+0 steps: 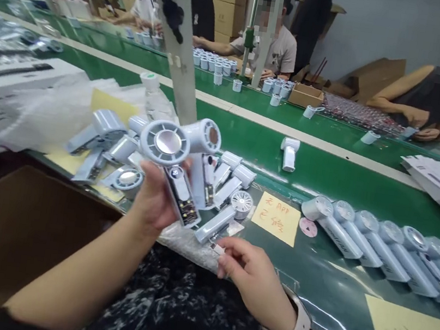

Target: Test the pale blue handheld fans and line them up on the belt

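My left hand point(155, 199) is closed around a light-blue handheld fan point(165, 143), its round grille facing me and its handle opened to show a circuit board. A second handheld fan point(203, 136) appears right behind it; I cannot tell whether my fingers hold that one too. My right hand point(250, 277), with a white watch strap on the wrist, pinches a small white USB plug point(217, 249). The plug is apart from the held fan, just below its handle end. Beside it lies another fan point(217, 222) with its grille turned up.
More fans point(106, 123) are piled at left. At right, several fans point(373, 243) lie in a slanted row. Handwritten yellow notes point(278, 218) lie on the green bench. A lone fan point(289, 153) rests on the green belt. A metal post point(180, 43) rises at left; co-workers sit across.
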`<state>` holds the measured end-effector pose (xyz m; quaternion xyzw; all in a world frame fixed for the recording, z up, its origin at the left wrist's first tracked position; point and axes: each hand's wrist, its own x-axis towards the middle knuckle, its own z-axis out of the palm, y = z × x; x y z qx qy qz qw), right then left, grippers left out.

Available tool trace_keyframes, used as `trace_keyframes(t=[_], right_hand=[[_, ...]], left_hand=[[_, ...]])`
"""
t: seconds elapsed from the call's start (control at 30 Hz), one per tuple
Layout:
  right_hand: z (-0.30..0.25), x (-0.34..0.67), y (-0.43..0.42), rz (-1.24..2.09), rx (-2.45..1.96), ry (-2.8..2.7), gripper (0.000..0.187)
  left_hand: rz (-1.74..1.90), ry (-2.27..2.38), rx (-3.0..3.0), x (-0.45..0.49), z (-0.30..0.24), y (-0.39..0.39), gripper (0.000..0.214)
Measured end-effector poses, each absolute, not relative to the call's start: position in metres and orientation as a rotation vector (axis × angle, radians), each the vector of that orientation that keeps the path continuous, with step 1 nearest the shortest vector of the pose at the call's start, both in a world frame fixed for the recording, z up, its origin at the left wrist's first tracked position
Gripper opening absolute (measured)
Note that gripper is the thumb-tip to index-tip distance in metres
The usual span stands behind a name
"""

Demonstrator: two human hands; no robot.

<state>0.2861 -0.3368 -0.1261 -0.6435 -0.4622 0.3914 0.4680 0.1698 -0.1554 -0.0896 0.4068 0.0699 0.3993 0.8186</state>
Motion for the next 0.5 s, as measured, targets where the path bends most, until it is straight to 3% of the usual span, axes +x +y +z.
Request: trace_keyframes(t=[0.23, 0.5], right_hand=[[-0.125, 0.259, -0.319, 1.006, -1.298, -0.946, 0.017], [-0.128, 0.258, -0.314, 0.986, -1.15, -1.097, 0.036]], left_hand=[[0.742, 0.085, 0.803, 0.19, -0.082, -0.176, 0.061], [0.702, 0.093, 0.776, 0.186, -0.084, -0.181, 0.059]])
